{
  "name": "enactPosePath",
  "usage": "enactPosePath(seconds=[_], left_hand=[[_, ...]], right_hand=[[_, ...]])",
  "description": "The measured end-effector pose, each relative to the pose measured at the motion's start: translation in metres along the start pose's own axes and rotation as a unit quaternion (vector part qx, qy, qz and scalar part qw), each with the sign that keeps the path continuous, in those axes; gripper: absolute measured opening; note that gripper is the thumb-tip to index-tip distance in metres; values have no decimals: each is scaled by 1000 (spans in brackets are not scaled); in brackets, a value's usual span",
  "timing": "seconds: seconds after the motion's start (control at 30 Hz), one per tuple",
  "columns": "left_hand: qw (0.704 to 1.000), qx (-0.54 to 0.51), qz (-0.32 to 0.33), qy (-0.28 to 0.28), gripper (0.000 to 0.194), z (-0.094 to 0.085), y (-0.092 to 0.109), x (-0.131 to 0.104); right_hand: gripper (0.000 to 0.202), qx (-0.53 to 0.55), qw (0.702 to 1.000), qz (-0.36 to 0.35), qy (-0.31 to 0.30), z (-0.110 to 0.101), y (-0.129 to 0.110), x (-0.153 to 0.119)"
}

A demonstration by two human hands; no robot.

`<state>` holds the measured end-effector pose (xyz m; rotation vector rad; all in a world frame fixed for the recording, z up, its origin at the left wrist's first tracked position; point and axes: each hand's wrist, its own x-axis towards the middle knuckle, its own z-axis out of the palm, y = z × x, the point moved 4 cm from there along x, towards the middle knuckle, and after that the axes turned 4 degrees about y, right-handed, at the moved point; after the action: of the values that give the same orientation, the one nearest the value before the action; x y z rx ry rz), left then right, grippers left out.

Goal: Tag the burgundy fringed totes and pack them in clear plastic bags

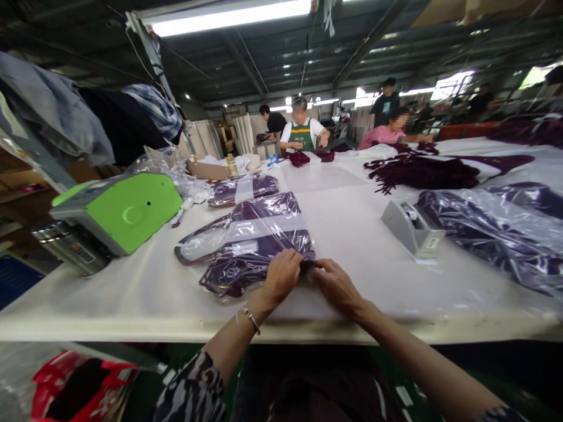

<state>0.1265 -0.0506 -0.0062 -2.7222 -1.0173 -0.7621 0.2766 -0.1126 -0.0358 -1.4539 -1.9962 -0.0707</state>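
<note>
A folded dark maroon garment in a clear plastic bag (pixel 277 225) lies on the white table in front of me, with a pale band across it. At its near right edge, my left hand (pixel 284 272) is closed on the bag, fingers bent down over the plastic. Just to the right, my right hand (pixel 336 284) pinches the same bag's corner between thumb and fingers. The two hands are close together, and the bit of edge between them is partly hidden by my fingers. Another bagged garment (pixel 243 189) lies right behind this one.
A green and grey machine (pixel 136 211) and a steel flask (pixel 73 249) stand at left. On the right are a grey tape dispenser (pixel 416 228), bagged garments (pixel 492 225) and a pile of fringed maroon pieces (pixel 422 170). Several people are across the table (pixel 352 228).
</note>
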Motion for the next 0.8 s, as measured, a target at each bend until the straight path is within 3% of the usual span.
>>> enactPosePath(seconds=[0.1,0.2,0.23,0.3,0.37,0.4,0.47,0.57,0.63,0.7,0.8], left_hand=[[998,27,58,4,15,12,5,-5],[996,19,85,20,25,19,2,-15],[996,13,88,26,32,20,0,-18],[996,5,89,30,42,22,-3,-25],[995,9,94,29,44,24,-4,-28],[994,16,100,29,43,25,-3,-30],[993,33,112,30,42,26,-2,-31],[992,46,119,23,42,26,-1,-34],[992,44,120,16,40,24,0,-36],[992,40,122,12,38,21,0,-39],[992,33,122,24,40,16,1,-44]], right_hand=[[21,105,993,49,11,8,7,4],[12,250,946,199,46,14,26,8],[15,312,913,260,48,14,32,8],[28,443,818,366,24,15,41,8],[38,536,729,425,-35,13,42,11],[41,550,708,438,-69,12,41,14],[45,522,715,446,-129,9,40,23],[48,402,777,448,-185,11,41,37],[46,337,802,442,-220,14,42,45],[45,305,807,437,-255,15,40,50],[43,335,778,450,-282,14,33,50]])
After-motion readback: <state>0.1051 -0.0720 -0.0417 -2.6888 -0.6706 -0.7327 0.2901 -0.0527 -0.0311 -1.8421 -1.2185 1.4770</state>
